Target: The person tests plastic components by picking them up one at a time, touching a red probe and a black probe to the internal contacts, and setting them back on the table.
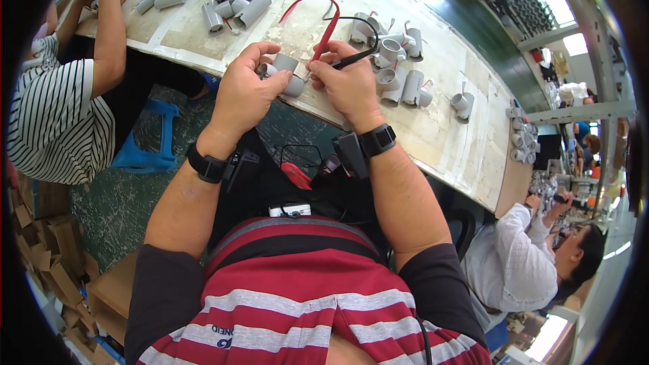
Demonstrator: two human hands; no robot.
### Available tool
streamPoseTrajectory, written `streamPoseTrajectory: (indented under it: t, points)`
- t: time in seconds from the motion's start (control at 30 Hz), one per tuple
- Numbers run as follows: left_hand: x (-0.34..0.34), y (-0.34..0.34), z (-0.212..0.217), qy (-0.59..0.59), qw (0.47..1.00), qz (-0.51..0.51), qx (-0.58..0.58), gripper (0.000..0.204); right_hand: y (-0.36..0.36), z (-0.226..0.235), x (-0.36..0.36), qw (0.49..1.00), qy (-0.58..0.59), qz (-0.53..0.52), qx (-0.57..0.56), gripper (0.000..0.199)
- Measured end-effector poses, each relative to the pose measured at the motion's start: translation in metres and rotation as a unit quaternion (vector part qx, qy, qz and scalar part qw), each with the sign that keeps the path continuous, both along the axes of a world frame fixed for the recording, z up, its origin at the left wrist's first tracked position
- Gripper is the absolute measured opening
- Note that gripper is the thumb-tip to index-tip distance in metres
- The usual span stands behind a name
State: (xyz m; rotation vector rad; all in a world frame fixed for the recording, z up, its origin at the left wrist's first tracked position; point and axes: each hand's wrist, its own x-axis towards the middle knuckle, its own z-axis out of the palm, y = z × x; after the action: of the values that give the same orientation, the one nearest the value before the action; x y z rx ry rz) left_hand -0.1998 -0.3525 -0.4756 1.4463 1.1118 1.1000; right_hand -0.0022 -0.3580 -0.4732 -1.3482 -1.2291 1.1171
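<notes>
My left hand [245, 94] is closed around a grey tube-shaped plastic fitting [286, 63], thumb across its side, just over the near edge of the worktable [453, 149]. Close beside it, my right hand [349, 86] grips a red test probe [326, 35] and a black test probe [355, 58] together, like a pair of chopsticks. Their tips point toward the end of the fitting; whether they touch it I cannot tell. A red and a black lead run from the probes across the tabletop.
Grey fittings [236, 10] lie heaped at the far left, with several more [391, 54] right of my hands. One person [61, 108] sits at left near a blue stool [150, 136], another [514, 257] at right. Cardboard boxes [111, 290] stand at lower left.
</notes>
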Motion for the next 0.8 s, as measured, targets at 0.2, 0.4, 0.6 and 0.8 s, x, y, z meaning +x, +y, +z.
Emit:
streamPoseTrajectory:
  t: [0.2,0.4,0.6,0.8]
  points:
    - [-0.0027,-0.0006,0.0016,0.022,1.0,-0.008,-0.005,0.046,0.0008,-0.0024,0.0006,1.0,0.01,0.008,0.0,0.03]
    - [-0.002,-0.0013,0.0032,0.005,1.0,-0.006,-0.012,0.044,0.0018,-0.0027,0.0007,1.0,0.01,0.005,0.0,0.028]
    - [-0.0033,-0.0014,-0.0036,0.021,1.0,-0.002,0.004,0.043,0.0005,0.0005,-0.0014,1.0,0.018,-0.004,-0.002,0.027]
    - [-0.002,-0.0023,-0.0026,0.004,1.0,-0.009,-0.01,0.042,0.0017,-0.0067,0.0002,1.0,0.022,-0.003,-0.001,0.025]
